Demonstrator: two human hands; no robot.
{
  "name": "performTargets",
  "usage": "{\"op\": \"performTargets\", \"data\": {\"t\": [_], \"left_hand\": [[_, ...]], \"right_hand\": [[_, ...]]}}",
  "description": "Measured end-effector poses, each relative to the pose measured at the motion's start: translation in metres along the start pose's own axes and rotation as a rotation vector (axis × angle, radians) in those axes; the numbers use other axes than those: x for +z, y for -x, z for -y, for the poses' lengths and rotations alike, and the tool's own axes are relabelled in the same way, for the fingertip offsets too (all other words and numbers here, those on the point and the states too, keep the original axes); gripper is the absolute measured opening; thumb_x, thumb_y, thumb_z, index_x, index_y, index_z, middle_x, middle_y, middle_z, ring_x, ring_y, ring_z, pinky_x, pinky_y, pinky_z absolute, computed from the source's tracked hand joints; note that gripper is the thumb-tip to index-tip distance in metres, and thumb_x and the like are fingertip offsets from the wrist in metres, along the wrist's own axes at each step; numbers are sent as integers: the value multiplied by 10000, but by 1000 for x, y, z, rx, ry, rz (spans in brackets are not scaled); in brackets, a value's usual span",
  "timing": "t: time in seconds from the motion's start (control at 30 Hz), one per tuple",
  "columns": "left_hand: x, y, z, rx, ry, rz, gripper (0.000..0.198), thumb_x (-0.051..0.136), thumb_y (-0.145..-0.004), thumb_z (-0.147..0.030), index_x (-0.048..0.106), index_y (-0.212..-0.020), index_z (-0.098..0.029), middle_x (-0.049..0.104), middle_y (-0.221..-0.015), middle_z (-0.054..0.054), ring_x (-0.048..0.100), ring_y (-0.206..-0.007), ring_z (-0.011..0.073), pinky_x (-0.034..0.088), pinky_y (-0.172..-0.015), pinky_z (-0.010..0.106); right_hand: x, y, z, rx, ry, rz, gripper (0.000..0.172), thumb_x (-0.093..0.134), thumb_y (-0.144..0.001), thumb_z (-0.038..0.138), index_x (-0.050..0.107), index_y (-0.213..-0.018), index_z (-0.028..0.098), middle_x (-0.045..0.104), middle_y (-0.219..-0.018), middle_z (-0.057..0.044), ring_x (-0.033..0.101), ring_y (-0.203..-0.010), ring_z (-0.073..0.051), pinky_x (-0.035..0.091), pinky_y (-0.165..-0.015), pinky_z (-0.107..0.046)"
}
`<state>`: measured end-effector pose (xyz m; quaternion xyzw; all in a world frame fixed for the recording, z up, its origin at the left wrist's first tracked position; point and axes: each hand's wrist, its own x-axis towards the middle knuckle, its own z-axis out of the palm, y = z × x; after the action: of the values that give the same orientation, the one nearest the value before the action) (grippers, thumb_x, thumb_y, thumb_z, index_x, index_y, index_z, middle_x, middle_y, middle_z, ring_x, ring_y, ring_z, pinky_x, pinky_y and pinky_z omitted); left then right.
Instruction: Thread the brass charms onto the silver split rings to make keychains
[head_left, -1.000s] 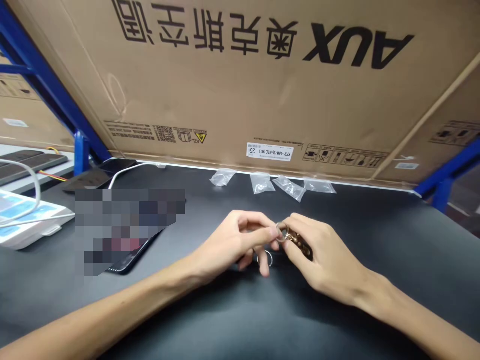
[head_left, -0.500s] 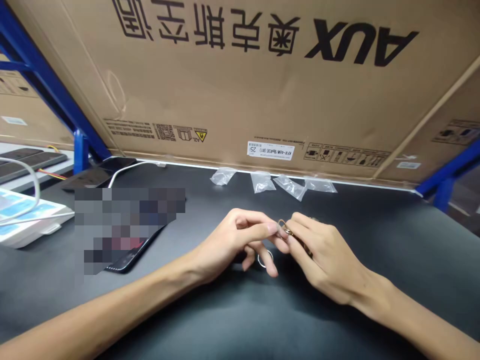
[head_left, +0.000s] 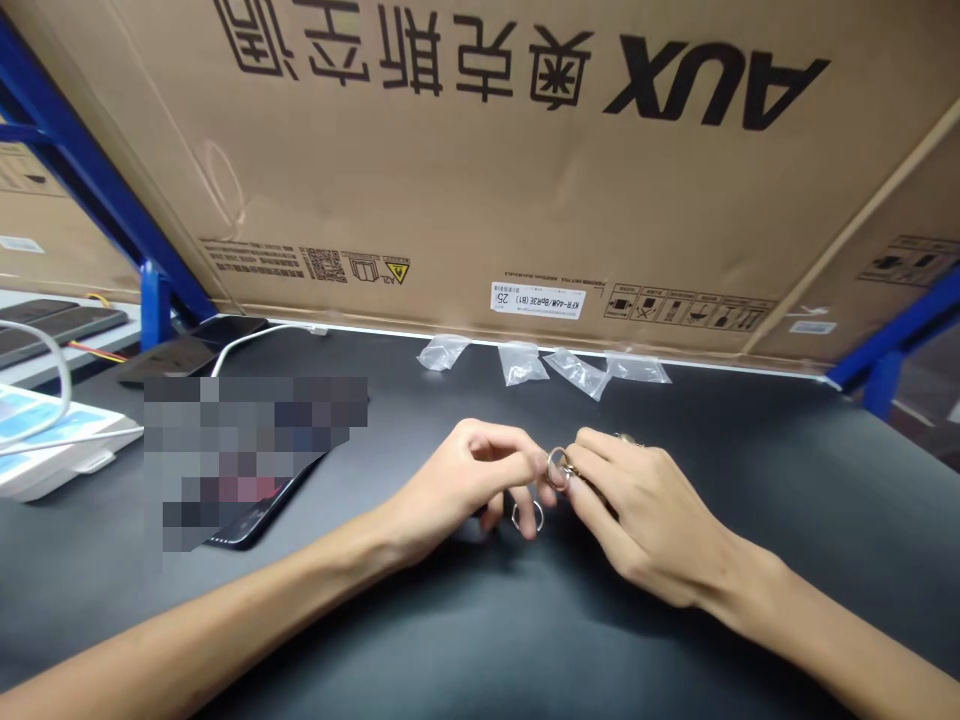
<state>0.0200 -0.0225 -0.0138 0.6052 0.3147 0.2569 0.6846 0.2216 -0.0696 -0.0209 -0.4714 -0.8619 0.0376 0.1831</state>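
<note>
Partly hidden, metal keychain [head_left: 571, 470] in right hand's grip [head_left: 652, 515], left hand's grip [head_left: 454, 490] unclear

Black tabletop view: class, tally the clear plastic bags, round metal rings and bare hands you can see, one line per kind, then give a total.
Clear plastic bags: 4
Round metal rings: 2
Bare hands: 2
Total: 8

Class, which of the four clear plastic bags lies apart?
The leftmost clear plastic bag, with a gap beside it; the other three bags lie close together.
</note>
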Motion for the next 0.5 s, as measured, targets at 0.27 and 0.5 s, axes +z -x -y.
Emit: {"op": "performTargets", "data": {"t": [0.27,0.5], "left_hand": [[1,2,-1,70,-199,-157,199,642,-849,-347,675,-814,-155,602,-549,-21,452,-436,58,338,-417,163],[9,6,8,693,-725,-352,94,621,-839,-164,699,-787,-163,665,-758,22,531,-551,75,401,-480,189]], "right_hand": [[-2,-4,8,137,-169,45,294,360,-1014,259,545,-793,198,572,-770,1,485,-636,-141,347,-645,-302],[-5,0,17,329,-871,207,326,382,-1017,415,540,-820,208,542,-690,31,515,-629,-133,432,-615,-260]]}}
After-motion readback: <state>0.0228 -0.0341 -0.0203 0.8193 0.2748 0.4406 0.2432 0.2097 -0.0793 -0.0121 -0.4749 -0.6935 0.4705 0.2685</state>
